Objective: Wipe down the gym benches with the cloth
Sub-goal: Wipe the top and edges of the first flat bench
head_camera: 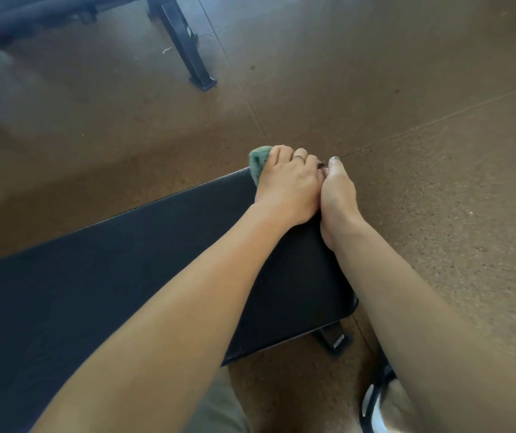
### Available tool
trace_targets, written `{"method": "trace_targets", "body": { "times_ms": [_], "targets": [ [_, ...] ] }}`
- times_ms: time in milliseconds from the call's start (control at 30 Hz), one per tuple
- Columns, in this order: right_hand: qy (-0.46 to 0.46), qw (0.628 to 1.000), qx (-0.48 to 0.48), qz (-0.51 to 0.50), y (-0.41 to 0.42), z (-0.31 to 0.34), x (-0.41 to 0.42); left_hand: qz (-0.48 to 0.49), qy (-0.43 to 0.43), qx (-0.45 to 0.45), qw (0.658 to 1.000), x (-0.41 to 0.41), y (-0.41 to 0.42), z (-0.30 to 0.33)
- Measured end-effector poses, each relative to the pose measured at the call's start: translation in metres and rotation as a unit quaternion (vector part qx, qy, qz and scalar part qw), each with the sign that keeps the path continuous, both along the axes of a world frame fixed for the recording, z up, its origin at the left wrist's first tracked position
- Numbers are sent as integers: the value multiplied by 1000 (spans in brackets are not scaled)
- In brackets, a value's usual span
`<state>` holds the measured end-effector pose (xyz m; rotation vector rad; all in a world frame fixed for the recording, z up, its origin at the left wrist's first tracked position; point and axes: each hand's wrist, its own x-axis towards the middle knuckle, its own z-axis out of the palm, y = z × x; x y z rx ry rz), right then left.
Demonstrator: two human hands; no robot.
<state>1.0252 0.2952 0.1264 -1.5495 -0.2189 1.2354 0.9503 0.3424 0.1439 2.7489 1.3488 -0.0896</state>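
Observation:
A black padded gym bench (110, 276) runs from the lower left to the centre of the view. At its far end corner my left hand (287, 182) presses a green cloth (258, 162) over the pad's edge, fingers curled down round the cloth. My right hand (337, 195) lies edge-on beside it, against the bench's end, thumb up; its fingers are hidden behind the pad, so what they hold cannot be made out. Both forearms stretch across the pad.
Brown speckled rubber floor (406, 120) surrounds the bench. A second black bench frame with a leg (184, 42) stands at the upper left. The bench's foot (333, 340) sticks out at the near right. My sandalled foot (381, 401) is at the bottom right.

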Motion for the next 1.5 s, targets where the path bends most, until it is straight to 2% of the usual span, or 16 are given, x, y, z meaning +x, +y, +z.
{"method": "trace_targets", "body": {
  "times_ms": [100,233,333,433,533,667,833,933,1100,1200,1333,1400,1500],
  "targets": [
    [18,1000,9,-6,-5,-2,5,-30,-40,14,999,-5,-5,-1],
    [-29,999,-1,18,-14,6,2,-17,-85,-35,996,-42,-28,-1],
    [-101,992,-15,70,-25,13,-4,-18,-70,-53,996,-78,-61,2],
    [-216,960,-28,175,-51,25,-17,-16,-54,-44,997,-117,-105,5],
    [-277,940,-32,195,-74,27,-24,-21,-38,-37,998,-142,-133,5],
    [-275,942,-31,188,-89,23,-28,-34,-41,-45,998,-143,-128,8],
    [-269,947,-43,169,-87,23,-33,-2,-40,-68,997,-101,-57,8],
    [-277,945,-54,166,-84,22,-33,12,-22,-74,997,-83,-46,6],
    [-141,979,-32,146,-87,24,-20,-10,-51,-64,997,-108,-115,8],
    [-73,986,-12,147,-91,21,-11,-7,-37,-61,997,-115,-152,10],
    [-36,985,27,169,-92,6,3,-4,-48,-42,998,-98,-132,7],
    [-58,981,55,175,-87,4,6,17,-54,-32,998,-80,-113,3],
    [-150,971,99,156,-84,-14,10,67,-49,-20,996,-55,-97,-4]
  ]
}}
